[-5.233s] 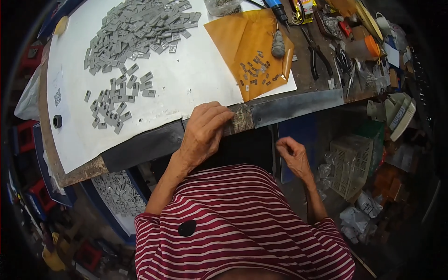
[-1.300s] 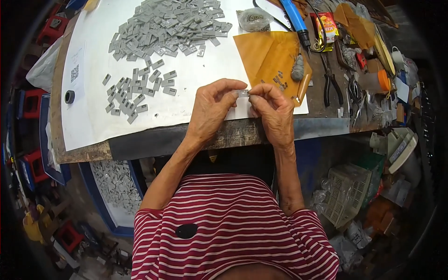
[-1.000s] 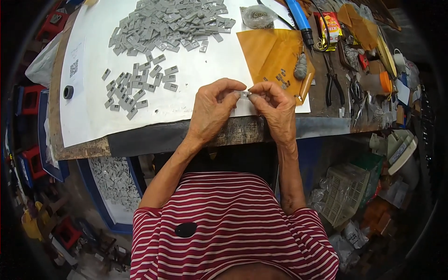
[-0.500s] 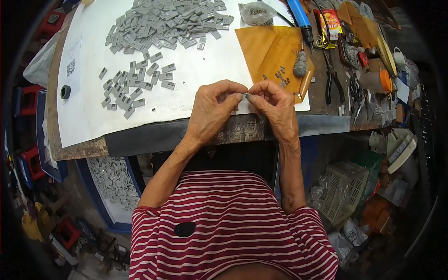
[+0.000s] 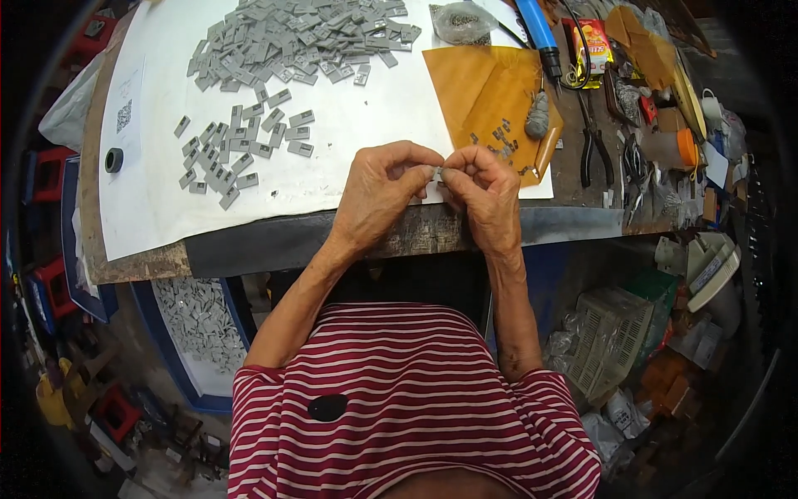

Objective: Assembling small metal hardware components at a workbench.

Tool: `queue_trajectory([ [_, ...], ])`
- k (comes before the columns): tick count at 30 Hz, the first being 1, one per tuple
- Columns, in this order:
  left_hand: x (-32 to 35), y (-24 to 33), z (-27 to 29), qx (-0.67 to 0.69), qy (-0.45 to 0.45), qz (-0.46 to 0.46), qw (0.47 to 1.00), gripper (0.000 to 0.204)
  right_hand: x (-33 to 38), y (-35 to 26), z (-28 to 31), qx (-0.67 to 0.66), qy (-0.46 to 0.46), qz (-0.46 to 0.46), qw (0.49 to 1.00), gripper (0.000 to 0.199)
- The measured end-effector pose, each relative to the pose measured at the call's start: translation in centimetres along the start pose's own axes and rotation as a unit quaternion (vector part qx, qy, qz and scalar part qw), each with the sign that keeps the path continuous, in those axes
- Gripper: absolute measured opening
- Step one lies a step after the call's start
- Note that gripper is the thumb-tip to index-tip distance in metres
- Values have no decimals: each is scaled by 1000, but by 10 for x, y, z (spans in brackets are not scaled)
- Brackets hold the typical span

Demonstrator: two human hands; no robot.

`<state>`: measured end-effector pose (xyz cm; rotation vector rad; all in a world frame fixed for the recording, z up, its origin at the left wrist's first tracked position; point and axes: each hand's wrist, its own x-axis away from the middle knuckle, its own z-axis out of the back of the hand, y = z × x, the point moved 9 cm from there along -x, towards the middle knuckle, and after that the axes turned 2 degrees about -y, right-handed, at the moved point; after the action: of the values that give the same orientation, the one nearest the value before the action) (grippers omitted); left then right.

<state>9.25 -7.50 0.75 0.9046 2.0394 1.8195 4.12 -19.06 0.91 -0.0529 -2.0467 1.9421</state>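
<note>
At the front edge of the table, my left hand point(image 5: 376, 198) and my right hand point(image 5: 492, 198) meet, thumbs and forefingers pinched on one small grey piece point(image 5: 438, 174). Most of that piece is hidden by the fingertips. To the left, loose grey rectangular pieces point(image 5: 239, 145), each with a small dark slot, lie scattered on a white sheet point(image 5: 332, 170). Behind them rises a large heap of the same pieces point(image 5: 291, 41). Close to my right hand, tiny dark metal bits point(image 5: 502, 133) rest on a brown paper sheet point(image 5: 465, 79).
Right of the brown sheet lie a blue-handled tool point(image 5: 536, 29), black-handled pliers point(image 5: 591, 154) and a grey wrapped tool point(image 5: 537, 116). A clear plastic bag point(image 5: 462, 22) sits behind. Below the table, a blue tray point(image 5: 156, 333) holds many grey pieces. A dark ring point(image 5: 114, 160) stands far left.
Both hands stay pinched together at nearly the same spot, with only a slight shift of the fingers. The whole view has moved a little; the pieces on the table lie as before.
</note>
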Motion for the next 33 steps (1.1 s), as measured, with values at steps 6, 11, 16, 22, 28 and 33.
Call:
queue_trajectory([
  [6, 10, 25, -1, -187, -12, -179, 966, 23, 0, -5, 1, 61, 37, 28, 997, 4],
  [11, 18, 36, -18, -332, -15, -281, 900, 22, 3, -5, 3, 24, 31, 16, 999, 3],
  [16, 23, 42, -8, -378, 8, -267, 886, 22, -1, -8, -8, -9, 13, 24, 1000, 4],
  [22, 32, 47, 10, -424, 44, -276, 861, 22, -6, -1, -26, 5, -31, 13, 999, 11],
  [28, 23, 47, 31, -440, 78, -253, 858, 19, -8, -10, -23, 67, 1, 77, 995, 15],
  [33, 11, 58, 55, -447, 127, -287, 838, 16, 1, -16, 17, 52, 105, 91, 989, 14],
])
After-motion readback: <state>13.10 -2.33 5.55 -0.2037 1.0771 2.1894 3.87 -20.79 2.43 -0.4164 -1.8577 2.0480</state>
